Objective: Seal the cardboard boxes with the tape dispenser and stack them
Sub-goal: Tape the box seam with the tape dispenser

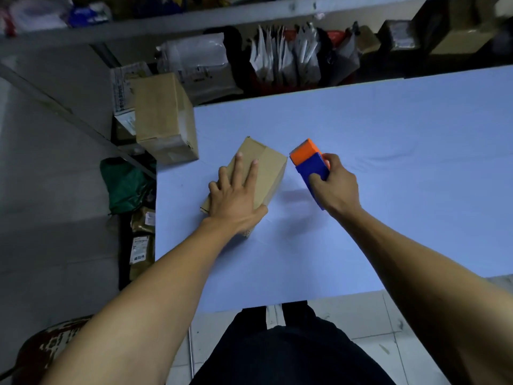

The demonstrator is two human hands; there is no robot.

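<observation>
Pale blue cloth covers the counter (361,232), and on it, toward its left half, lies a small cardboard box (266,173), plain brown and set at a slant, one corner pointing away from the person. The left hand (236,195) lies flat on top of the box, fingers straight and spread, palm pressing near its closer end; it grips nothing. Just right of the box, not touching it, the right hand (337,184) curls its fingers and thumb round the blue body of the tape dispenser (311,162), whose orange head points toward the box's far right corner. The dispenser seems to hang slightly above the cloth, with a soft shadow under it.

Left of the box and farther back, a larger cardboard box (166,120) stands at the counter's far left corner, its seams shiny with clear tape. Behind that one a white carton (122,90) carries dark printing too blurred to read. Below the counter's left edge, on the floor, sits a green bag (125,184), and nearer the person a few brown parcels (143,245) with white shipping labels; the printed characters on them are too small to make out. Beyond the box, past the counter's far edge, a row of white and grey mailers (288,56) stands upright under a grey shelf (194,20). More brown cartons (444,31) are piled off to the far right of them. No brand name is legible anywhere.
</observation>
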